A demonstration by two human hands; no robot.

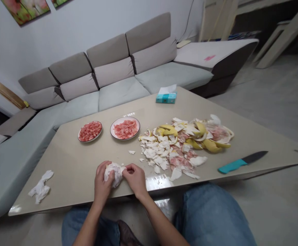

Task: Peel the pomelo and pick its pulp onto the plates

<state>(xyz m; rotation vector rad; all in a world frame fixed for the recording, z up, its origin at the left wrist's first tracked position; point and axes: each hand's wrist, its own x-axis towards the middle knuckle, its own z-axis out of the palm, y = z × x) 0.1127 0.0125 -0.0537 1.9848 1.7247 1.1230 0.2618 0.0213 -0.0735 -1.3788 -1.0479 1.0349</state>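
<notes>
My left hand (102, 182) is wrapped round a white, pith-covered piece of pomelo (115, 172) at the near edge of the beige table (69, 164). My right hand (135, 177) pinches the white pith on its right side. Both hands are closed on the fruit. A heap of yellow peel and white pith scraps (184, 143) lies just to the right. Two white plates of pink pomelo flesh (90, 131) (125, 128) stand further back.
A teal-handled knife (242, 162) lies at the right end of the table. A crumpled tissue (41, 187) lies at the near left. A teal tissue box (166, 97) sits at the far edge. A grey sofa (118, 78) runs behind the table.
</notes>
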